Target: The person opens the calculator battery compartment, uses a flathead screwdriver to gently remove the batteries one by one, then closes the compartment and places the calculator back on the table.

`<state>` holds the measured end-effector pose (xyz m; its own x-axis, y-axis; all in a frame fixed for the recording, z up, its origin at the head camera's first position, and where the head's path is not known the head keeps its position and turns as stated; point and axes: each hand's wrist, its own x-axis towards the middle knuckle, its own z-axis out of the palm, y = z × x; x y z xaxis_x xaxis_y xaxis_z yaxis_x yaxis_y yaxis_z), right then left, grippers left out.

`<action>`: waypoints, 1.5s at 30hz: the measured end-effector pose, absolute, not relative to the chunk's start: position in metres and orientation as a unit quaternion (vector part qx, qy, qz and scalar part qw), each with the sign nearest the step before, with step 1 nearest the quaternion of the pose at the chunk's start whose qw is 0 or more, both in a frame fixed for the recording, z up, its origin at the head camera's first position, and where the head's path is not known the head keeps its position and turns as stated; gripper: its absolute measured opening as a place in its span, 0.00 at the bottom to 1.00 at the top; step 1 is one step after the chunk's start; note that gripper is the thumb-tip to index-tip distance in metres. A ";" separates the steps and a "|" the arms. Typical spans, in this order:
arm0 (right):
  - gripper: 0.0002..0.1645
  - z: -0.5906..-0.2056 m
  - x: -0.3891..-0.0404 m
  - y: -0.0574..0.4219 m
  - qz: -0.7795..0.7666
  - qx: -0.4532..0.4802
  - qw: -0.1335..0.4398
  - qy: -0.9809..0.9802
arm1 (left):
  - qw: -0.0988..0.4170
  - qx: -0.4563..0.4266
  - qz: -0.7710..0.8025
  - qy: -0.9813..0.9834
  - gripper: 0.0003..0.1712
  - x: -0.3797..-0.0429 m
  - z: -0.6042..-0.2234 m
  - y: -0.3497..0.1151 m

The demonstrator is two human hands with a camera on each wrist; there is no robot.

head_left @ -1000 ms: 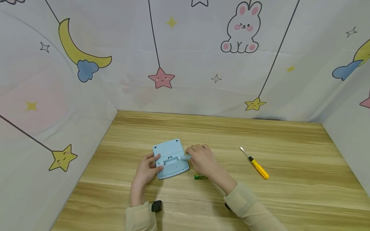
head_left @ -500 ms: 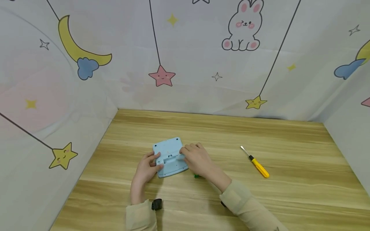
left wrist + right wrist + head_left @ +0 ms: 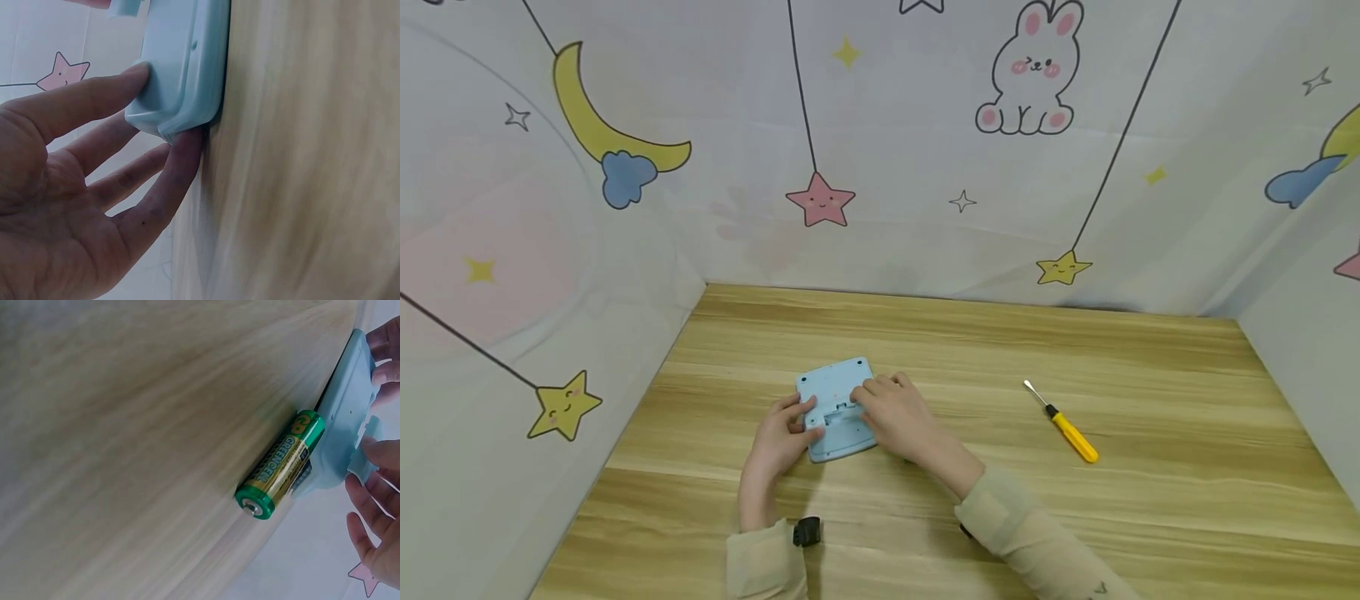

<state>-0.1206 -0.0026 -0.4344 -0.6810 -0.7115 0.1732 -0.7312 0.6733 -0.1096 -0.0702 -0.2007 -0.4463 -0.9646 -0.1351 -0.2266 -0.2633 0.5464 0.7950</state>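
Note:
A light blue calculator [image 3: 831, 387] lies face down on the table, its battery compartment [image 3: 841, 412] uncovered. My left hand [image 3: 778, 442] holds its left edge; in the left wrist view the thumb presses the back and another finger sits at the underside of the edge. Between the thumb and fingers of my right hand [image 3: 898, 415] is a small light blue battery cover [image 3: 359, 466], seen in the right wrist view close over the calculator's back. A green and gold battery [image 3: 281, 465] lies on the table just beside the calculator, mostly hidden by the right hand in the head view.
To the right on the wood-grain table [image 3: 1165, 400] lies a screwdriver [image 3: 1071, 433] with a yellow handle. A white cloth printed with stars, a moon and a rabbit [image 3: 1036, 71] hangs behind the table and along both sides.
My right hand has moved left with the battery cover, from the calculator's right edge to over its compartment. The left hand keeps its hold; the battery is now more covered in the head view.

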 end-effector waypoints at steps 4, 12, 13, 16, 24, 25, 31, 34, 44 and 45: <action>0.14 -0.433 -0.120 -0.007 0.078 0.403 0.067 -0.909 | 0.065 -0.111 0.461 0.878 0.30 -0.070 -0.446 -0.200; 0.14 -0.431 -0.119 -0.014 0.051 0.418 0.080 -0.903 | 0.065 -0.110 0.463 0.877 0.30 -0.070 -0.446 -0.200; 0.13 -0.431 -0.118 -0.014 0.051 0.418 0.081 -0.903 | 0.065 -0.110 0.463 0.877 0.30 -0.070 -0.446 -0.200; 0.13 -0.432 -0.119 -0.016 0.050 0.419 0.083 -0.903 | 0.064 -0.110 0.462 0.877 0.30 -0.070 -0.446 -0.200; 0.13 -0.432 -0.120 -0.021 0.045 0.421 0.083 -0.902 | 0.063 -0.108 0.458 0.880 0.30 -0.070 -0.444 -0.200; 0.13 -0.432 -0.120 -0.021 0.045 0.421 0.084 -0.902 | 0.063 -0.108 0.458 0.880 0.30 -0.070 -0.444 -0.200; 0.13 -0.432 -0.120 -0.022 0.048 0.425 0.089 -0.899 | 0.063 -0.110 0.458 0.880 0.30 -0.070 -0.444 -0.200; 0.12 -0.433 -0.121 -0.022 0.045 0.427 0.093 -0.899 | 0.061 -0.109 0.458 0.880 0.30 -0.070 -0.443 -0.200; 0.12 -0.435 -0.122 -0.024 0.035 0.429 0.091 -0.898 | 0.061 -0.111 0.463 0.877 0.29 -0.071 -0.442 -0.199; 0.12 -0.435 -0.122 -0.024 0.036 0.429 0.091 -0.898 | 0.061 -0.110 0.463 0.877 0.29 -0.070 -0.441 -0.199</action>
